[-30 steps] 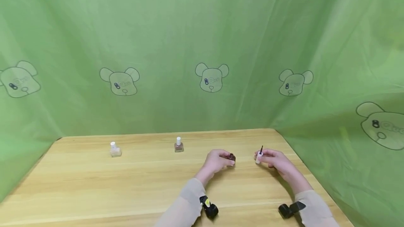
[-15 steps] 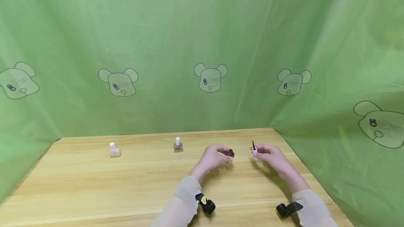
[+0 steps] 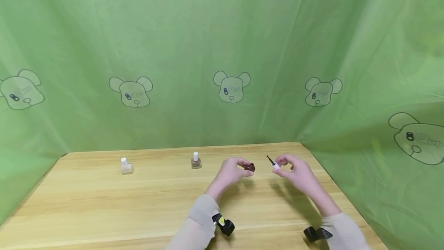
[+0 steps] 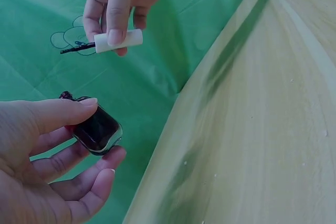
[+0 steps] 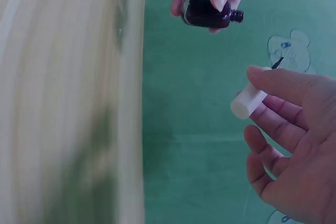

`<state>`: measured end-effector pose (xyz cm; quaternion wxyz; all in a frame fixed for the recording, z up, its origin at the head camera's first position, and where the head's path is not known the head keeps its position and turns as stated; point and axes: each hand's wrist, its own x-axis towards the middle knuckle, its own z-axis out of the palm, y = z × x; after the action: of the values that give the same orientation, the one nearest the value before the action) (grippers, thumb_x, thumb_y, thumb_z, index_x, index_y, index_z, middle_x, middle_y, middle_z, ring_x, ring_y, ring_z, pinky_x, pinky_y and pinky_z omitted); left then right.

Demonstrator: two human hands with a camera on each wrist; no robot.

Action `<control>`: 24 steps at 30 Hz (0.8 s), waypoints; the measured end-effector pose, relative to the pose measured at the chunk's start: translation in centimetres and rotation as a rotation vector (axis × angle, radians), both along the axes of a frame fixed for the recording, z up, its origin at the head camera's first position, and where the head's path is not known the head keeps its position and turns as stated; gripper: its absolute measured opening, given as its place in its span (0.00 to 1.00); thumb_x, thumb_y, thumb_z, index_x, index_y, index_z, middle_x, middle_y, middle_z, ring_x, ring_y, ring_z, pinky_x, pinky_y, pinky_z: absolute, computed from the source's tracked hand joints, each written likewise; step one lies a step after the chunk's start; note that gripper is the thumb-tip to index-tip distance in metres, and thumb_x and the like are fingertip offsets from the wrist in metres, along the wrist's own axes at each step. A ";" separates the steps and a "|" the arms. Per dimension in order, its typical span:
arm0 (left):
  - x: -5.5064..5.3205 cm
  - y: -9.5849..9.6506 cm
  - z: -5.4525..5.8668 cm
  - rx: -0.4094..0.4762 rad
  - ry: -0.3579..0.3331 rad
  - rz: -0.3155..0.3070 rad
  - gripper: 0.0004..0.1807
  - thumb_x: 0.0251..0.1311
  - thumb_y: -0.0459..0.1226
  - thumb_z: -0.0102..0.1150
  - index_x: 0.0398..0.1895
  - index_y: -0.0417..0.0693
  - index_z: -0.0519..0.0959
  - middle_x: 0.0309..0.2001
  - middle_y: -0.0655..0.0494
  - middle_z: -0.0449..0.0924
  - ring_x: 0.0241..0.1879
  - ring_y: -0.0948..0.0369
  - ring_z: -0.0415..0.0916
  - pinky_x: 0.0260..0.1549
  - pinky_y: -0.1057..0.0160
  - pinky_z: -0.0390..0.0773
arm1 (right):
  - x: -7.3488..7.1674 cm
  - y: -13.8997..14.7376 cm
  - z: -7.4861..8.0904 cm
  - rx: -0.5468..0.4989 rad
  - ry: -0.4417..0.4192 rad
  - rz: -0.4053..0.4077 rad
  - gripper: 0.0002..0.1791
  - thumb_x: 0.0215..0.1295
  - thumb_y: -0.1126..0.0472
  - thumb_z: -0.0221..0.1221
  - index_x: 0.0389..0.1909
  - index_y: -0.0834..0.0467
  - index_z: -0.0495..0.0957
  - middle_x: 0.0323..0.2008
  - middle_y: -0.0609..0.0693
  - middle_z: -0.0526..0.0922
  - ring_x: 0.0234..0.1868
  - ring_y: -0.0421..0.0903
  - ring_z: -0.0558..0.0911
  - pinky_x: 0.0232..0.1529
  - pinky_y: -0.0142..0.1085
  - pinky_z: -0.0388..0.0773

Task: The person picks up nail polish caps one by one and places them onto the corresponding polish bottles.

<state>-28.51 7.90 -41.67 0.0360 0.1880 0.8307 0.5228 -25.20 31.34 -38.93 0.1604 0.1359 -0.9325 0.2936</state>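
Note:
My left hand [image 3: 230, 173] pinches a dark red nail polish bottle [image 4: 98, 129] between thumb and fingers. The bottle has a bare threaded neck, with no cap on it. My right hand [image 3: 295, 171] pinches a white nail polish cap [image 5: 249, 100] with a thin black brush [image 4: 77, 49] sticking out of it. In the head view the brush points up and left toward the bottle, a short gap apart. Both hands are held above the right half of the wooden table [image 3: 138, 203].
Toward the back of the table stand two capped nail polish bottles: a mauve one [image 3: 195, 163] in the middle and a clear-looking one [image 3: 126, 168] at the left. A green curtain [image 3: 184, 49] with bear-head prints hangs behind and at the sides.
The brush has swung from upright to leaning left, and my right hand has risen and come closer to the left. My left hand has lifted slightly and tilted the bottle.

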 end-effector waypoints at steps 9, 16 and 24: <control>0.1 -0.4 0.1 -0.043 0.036 -0.019 0.14 0.51 0.37 0.71 0.42 0.48 0.84 0.40 0.57 0.86 0.44 0.59 0.79 0.49 0.59 0.76 | 1.1 -1.5 0.8 0.080 0.138 0.047 0.11 0.50 0.63 0.72 0.35 0.54 0.83 0.37 0.50 0.86 0.43 0.48 0.75 0.46 0.45 0.70; 0.3 -0.4 0.1 -0.076 0.057 -0.035 0.13 0.50 0.37 0.72 0.40 0.49 0.85 0.38 0.59 0.86 0.41 0.62 0.78 0.44 0.64 0.75 | 1.8 -2.1 1.2 0.124 0.155 0.053 0.12 0.48 0.64 0.72 0.35 0.53 0.84 0.37 0.50 0.86 0.44 0.49 0.74 0.48 0.48 0.70; 0.2 -0.4 0.0 -0.099 0.075 -0.061 0.12 0.49 0.36 0.72 0.39 0.49 0.85 0.36 0.59 0.86 0.40 0.62 0.78 0.41 0.67 0.74 | 1.8 -2.2 1.2 0.143 0.185 0.062 0.11 0.48 0.63 0.72 0.35 0.54 0.84 0.35 0.48 0.86 0.43 0.47 0.74 0.47 0.45 0.69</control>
<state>-28.30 7.52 -41.62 0.0302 0.2308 0.8501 0.4724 -23.38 29.12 -37.76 0.2266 0.2025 -0.9276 0.2174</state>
